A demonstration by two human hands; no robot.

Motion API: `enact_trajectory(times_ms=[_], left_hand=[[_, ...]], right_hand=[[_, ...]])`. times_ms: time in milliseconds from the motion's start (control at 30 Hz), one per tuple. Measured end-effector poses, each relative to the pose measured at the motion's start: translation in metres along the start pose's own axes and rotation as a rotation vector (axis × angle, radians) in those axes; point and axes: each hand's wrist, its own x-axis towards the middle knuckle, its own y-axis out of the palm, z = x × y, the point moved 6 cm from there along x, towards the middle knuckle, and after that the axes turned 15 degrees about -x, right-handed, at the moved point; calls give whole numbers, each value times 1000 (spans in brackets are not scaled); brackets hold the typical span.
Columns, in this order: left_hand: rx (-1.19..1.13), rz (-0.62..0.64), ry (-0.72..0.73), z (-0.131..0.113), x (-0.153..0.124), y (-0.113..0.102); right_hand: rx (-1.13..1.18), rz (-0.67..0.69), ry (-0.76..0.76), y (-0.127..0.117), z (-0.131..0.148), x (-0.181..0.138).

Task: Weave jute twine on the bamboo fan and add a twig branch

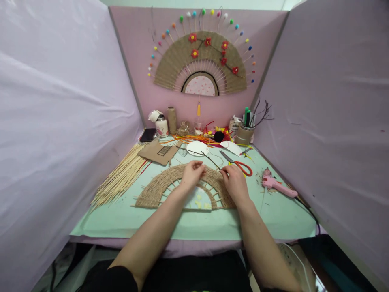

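A woven twine fan (152, 188) lies on the table in front of me, a pale patterned half-circle (197, 198) at its base. My right hand (235, 182) is over the fan's right side, thumb and fingers pinching the lower end of a thin dark twig (209, 157). The twig stretches up and left above the fan's top edge. Over the middle of the fan, my left hand (193, 174) has its fingers curled together; whatever they hold, if anything, is too small to make out. Orange-handled scissors (243, 167) lie just beyond my right hand.
Thin sticks (121, 178) and brown cardboard (158, 152) lie at the left. A pink glue gun (276, 184) with a cord rests at the right. Behind are white paper pieces (197, 147), a twine ball (184, 129) and a pot (244, 134). A finished fan (173, 61) hangs on the back wall.
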Motion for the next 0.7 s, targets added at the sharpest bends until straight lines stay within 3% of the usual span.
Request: enact_trajectory(times_ms=[167, 400, 567, 700], left_hand=[[-109, -39, 43, -21, 15, -4], [-47, -14, 77, -17, 23, 2], [67, -30, 147, -22, 22, -8], [0, -65, 143, -27, 26, -17]], right_hand=[[37, -17, 3, -3, 2, -2], [34, -21, -28, 1, 4, -4], [1, 2, 37, 2, -1, -5], [13, 14, 40, 5, -3, -5]])
